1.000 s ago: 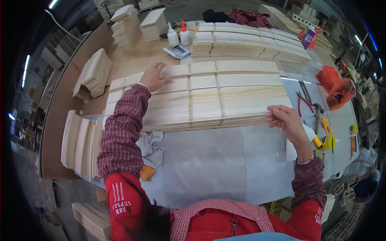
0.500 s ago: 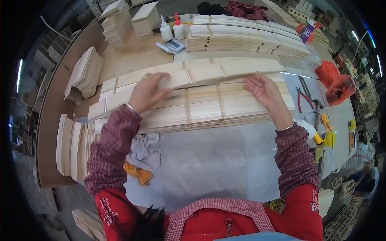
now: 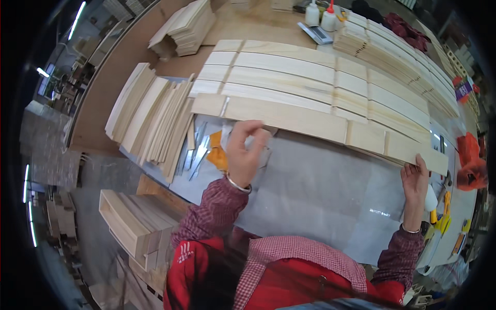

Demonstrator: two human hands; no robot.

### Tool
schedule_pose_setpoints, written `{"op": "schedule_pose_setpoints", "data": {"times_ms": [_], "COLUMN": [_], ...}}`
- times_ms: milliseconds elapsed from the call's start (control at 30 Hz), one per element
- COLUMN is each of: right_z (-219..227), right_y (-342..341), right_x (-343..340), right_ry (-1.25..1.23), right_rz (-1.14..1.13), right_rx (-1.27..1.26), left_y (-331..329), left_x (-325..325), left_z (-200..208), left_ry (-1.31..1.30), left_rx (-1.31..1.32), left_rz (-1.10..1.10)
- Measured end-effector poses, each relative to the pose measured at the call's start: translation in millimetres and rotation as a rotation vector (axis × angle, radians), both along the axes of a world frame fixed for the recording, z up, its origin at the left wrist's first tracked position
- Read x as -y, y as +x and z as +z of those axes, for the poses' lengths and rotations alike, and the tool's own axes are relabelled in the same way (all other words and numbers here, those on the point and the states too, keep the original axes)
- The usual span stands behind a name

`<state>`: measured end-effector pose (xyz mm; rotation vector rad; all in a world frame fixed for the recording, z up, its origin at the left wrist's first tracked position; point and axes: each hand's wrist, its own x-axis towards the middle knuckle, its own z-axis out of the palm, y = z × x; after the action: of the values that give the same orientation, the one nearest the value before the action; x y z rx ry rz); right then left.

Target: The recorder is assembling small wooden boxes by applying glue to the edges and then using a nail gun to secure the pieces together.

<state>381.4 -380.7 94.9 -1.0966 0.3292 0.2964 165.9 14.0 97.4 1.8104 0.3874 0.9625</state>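
A long pale wooden board (image 3: pixel 289 121) with crosswise grooves lies along the near side of a row of similar grooved boards (image 3: pixel 289 67). At its right end my right hand (image 3: pixel 415 178) grips it, thumb on top and fingers beneath the edge. My left hand (image 3: pixel 247 155) is just in front of the board's near edge, left of its middle. Its fingers are loosely curled, with a gap between thumb and forefinger and nothing visible between them. Left of the row, several thin wooden pieces (image 3: pixel 155 116) stand packed together, with thin strips (image 3: pixel 195 155) and an orange cloth (image 3: pixel 217 152) nearby.
Glue bottles (image 3: pixel 328 19), a grey device (image 3: pixel 315 33) and another board stack (image 3: pixel 398 62) are at the back. Pliers and a hammer partly show at right, near yellow-handled tools (image 3: pixel 444 217) and a red bag (image 3: pixel 469 160). A wooden box stack (image 3: pixel 137 222) stands lower left.
The view has turned left. The long board has come from atop the row to its near side. My left hand has drawn back toward me; my right hand now grips the board's end.
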Motion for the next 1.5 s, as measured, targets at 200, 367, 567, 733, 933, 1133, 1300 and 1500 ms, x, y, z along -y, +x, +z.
{"op": "schedule_pose_setpoints", "data": {"times_ms": [200, 367, 567, 733, 933, 1133, 1300, 1500], "right_z": [-5.7, -22.6, -26.5, -51.4, -52.0, -46.6, -22.6, -5.4], "right_y": [-25.2, -61.2, -139.7, -177.3, -191.6, -195.0, -202.0, -198.2], "right_x": [-6.7, 31.4, 49.7, 70.9, 67.6, 58.9, 35.1, -14.5], "right_ry": [0.051, 0.176, 0.063, -0.021, -0.153, -0.36, -0.763, -0.764], "right_rz": [-0.038, -0.085, -0.215, -0.141, -0.108, -0.084, -0.04, 0.028], "right_rx": [-0.008, 0.053, 0.025, -0.01, 0.044, 0.144, 0.331, 0.833], "left_y": [-26.1, -35.8, -105.1, -146.3, -172.3, -177.6, -175.5, -169.7], "left_x": [-70.1, -96.4, -63.5, -37.4, -24.6, -24.8, -17.7, 0.1], "left_z": [-8.4, -35.2, -51.6, -67.4, -81.7, -88.6, -84.2, -76.8], "left_ry": [-0.935, -0.967, -1.014, -0.999, -0.955, -0.918, -0.85, -0.737], "left_rx": [0.308, 0.288, 0.14, -0.036, -0.069, -0.052, -0.028, -0.039], "left_rz": [0.171, -0.003, -0.085, 0.049, 0.083, 0.098, 0.115, 0.133]}}
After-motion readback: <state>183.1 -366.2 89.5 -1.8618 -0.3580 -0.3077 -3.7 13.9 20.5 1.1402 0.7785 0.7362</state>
